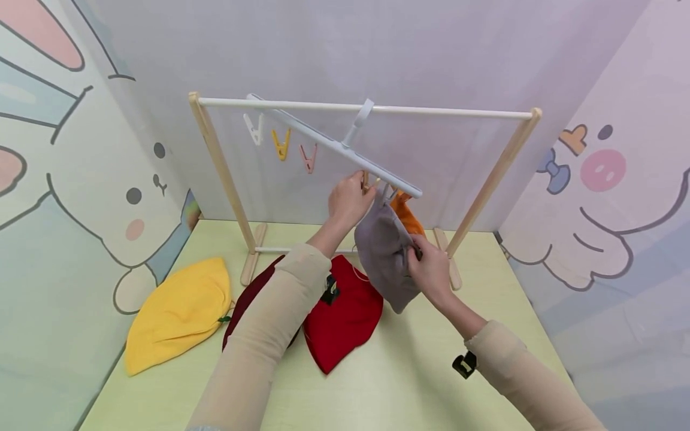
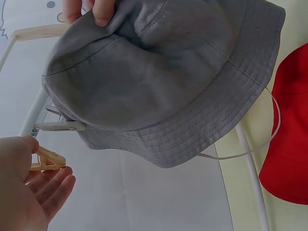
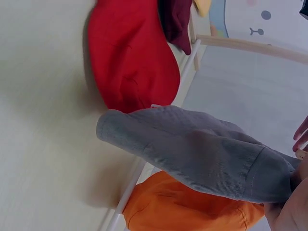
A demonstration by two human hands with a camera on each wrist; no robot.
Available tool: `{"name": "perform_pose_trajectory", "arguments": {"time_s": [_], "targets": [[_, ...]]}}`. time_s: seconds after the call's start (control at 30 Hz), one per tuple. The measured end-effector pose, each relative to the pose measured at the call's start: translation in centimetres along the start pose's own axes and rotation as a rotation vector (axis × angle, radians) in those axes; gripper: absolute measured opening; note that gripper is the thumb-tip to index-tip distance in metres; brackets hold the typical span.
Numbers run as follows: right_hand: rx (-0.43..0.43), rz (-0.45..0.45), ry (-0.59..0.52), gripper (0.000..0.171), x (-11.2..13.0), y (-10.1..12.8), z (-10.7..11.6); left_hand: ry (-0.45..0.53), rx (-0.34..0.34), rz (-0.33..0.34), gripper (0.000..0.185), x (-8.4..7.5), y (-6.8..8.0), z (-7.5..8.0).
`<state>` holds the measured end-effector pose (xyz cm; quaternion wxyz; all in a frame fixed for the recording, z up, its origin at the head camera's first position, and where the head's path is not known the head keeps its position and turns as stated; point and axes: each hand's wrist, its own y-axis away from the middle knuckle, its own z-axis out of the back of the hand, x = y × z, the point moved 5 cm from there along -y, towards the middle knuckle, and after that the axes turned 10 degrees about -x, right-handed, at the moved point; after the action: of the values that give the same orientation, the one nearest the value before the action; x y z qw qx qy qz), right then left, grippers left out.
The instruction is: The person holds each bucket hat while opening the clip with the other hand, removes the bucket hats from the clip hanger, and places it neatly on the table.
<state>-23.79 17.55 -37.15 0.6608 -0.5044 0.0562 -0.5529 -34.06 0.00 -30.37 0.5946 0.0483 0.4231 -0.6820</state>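
- Left hand point(image 1: 349, 200) is up at the hanger bar point(image 1: 345, 146), fingers pinching a tan clip point(image 2: 45, 160); the left wrist view shows thumb and fingers squeezed round it.
- Right hand point(image 1: 430, 268) grasps the grey hat point(image 1: 384, 251) by its crown, fingers folded into the cloth, holding it just under the bar.
- The hat hangs in the air between my two hands, above the tabletop point(image 1: 420, 371), brim towards the left hand. A white clip point(image 2: 60, 126) already touches the brim edge in the left wrist view; whether it bites the cloth I cannot tell.
- An orange hat point(image 1: 408, 218) hangs just behind the grey one, touching it.
- To do this well, I'd say: keep the tan clip squeezed wide, feed one layer of brim fully between its tips, then let go slowly so it seats on the stitched band, not the very edge.
- The right hand should keep bearing the weight until the clip holds, or the slanted bar may swing.
- Watch the thin cord point(image 2: 269, 130) looping off the brim; keep it out of the clip.
- Lying on the tabletop: a red hat point(image 1: 345, 326), a dark red hat point(image 1: 253, 299), a yellow hat point(image 1: 178, 314). Three spare clips point(image 1: 280, 143) hang further left on the bar.
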Motion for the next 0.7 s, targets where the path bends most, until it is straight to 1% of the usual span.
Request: {"name": "perform_pose_trajectory", "arguments": {"time_s": [0.17, 0.27, 0.37, 0.53, 0.7], "targets": [[0.004, 0.002, 0.008, 0.016, 0.3, 0.2, 0.1, 0.000, -0.010, 0.014, 0.023, 0.2, 0.3, 0.2], [0.018, -0.002, 0.015, 0.016, 0.5, 0.3, 0.2, 0.005, -0.019, 0.031, 0.032, 0.4, 0.4, 0.4], [0.026, -0.006, 0.018, 0.016, 0.6, 0.3, 0.3, 0.011, -0.028, 0.032, 0.040, 0.6, 0.6, 0.5], [0.031, -0.005, 0.022, 0.016, 0.8, 0.5, 0.3, 0.013, -0.025, 0.004, 0.040, 0.5, 1.1, 0.6], [0.052, -0.013, 0.004, 0.017, 1.1, 0.7, 0.2, -0.019, 0.010, -0.029, 0.038, 0.1, 1.7, 0.2]]}}
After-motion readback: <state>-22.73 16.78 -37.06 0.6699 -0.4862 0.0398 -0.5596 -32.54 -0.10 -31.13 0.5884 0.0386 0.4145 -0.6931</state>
